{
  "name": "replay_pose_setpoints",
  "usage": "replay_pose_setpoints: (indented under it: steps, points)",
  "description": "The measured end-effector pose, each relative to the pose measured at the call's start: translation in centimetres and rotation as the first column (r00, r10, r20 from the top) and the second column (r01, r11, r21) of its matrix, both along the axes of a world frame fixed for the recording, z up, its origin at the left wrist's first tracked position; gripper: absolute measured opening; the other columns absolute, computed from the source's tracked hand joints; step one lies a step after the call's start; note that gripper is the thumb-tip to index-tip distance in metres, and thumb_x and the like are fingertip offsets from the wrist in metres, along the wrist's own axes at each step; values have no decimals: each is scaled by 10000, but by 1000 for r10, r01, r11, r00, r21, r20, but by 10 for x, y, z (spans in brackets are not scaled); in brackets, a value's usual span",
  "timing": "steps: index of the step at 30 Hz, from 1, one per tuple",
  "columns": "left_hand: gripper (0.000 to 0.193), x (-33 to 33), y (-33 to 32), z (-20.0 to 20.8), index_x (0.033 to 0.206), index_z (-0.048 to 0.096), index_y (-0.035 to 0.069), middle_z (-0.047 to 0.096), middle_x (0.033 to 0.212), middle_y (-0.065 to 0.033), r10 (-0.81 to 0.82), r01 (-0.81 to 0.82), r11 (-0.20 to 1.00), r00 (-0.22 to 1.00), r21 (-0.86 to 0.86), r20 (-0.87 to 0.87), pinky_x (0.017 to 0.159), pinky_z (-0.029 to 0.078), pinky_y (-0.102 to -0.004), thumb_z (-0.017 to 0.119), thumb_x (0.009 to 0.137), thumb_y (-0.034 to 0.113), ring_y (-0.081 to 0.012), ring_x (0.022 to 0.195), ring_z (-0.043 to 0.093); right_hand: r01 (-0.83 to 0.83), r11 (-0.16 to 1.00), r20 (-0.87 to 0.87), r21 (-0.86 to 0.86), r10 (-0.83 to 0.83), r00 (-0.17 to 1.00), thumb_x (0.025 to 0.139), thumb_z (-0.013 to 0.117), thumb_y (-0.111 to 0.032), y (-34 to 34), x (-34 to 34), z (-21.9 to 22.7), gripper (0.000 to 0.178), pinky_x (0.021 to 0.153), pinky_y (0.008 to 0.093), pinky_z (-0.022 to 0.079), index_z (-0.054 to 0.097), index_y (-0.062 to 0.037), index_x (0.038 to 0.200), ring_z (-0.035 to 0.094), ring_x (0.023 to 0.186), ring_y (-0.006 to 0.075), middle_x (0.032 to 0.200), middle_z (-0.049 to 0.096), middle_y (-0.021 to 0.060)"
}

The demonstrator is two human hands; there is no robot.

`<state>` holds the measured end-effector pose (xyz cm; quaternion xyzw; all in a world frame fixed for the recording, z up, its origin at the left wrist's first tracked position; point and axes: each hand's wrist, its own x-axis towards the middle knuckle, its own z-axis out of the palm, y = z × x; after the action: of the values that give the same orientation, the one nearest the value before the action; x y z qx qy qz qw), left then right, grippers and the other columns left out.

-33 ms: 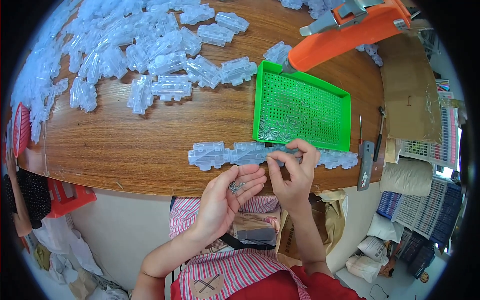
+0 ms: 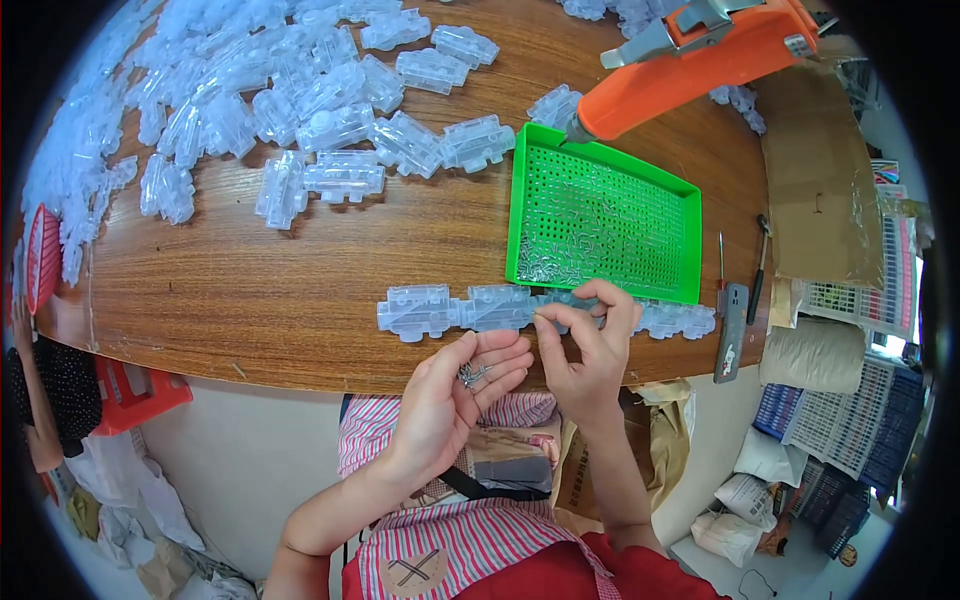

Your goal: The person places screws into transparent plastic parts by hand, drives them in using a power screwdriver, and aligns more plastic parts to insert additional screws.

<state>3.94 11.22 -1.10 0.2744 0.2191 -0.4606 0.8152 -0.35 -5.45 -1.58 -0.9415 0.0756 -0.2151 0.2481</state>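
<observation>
A loose heap of clear, bumpy plastic casings point(image 2: 230, 125) spreads over the upper left of the brown wooden table point(image 2: 250, 260). Nearer the person, a row of matching clear casings point(image 2: 418, 309) has its long axis left to right, just beyond both hands. The left hand point(image 2: 440, 400), palm up with fingers together and loosely cupped, holds small silver metal screws point(image 2: 472, 375) short of the row. The right hand point(image 2: 592, 355) is nearer, thumb and forefinger tips close together over the row; whether they pinch a screw, I cannot tell. A green perforated plastic tray point(image 2: 515, 210) lies behind.
</observation>
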Motion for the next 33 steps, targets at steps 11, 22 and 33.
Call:
replay_pose_setpoints:
  steps: [11,22,33]
  points:
    - [627,5,0,11,1375,418,-86,477,1415,-203,-13,-1,977,998,-212,-66,1120,375,-377,285,1044,430,-252,1315,477,-92,988,-92,128,104,990,731,760,-80,16,-18,41,202,751,352,368,693,-146,910,451,889,234,1037,519,63]
    - [659,3,-2,12,1411,384,-72,426,1463,-194,0,2,982,1000,-187,14,1123,356,-379,264,1044,462,-245,1357,426,-228,968,-103,-109,217,971,701,773,-100,26,-18,38,267,806,383,364,687,-148,949,482,964,234,1079,542,33]
    - [421,0,0,9,1260,529,-81,610,1214,-171,-68,69,996,997,-50,25,962,523,-336,388,1046,253,-211,1106,622,-93,963,-25,253,102,994,703,756,-86,20,-14,28,183,755,344,386,700,-135,870,474,929,225,1042,510,114]
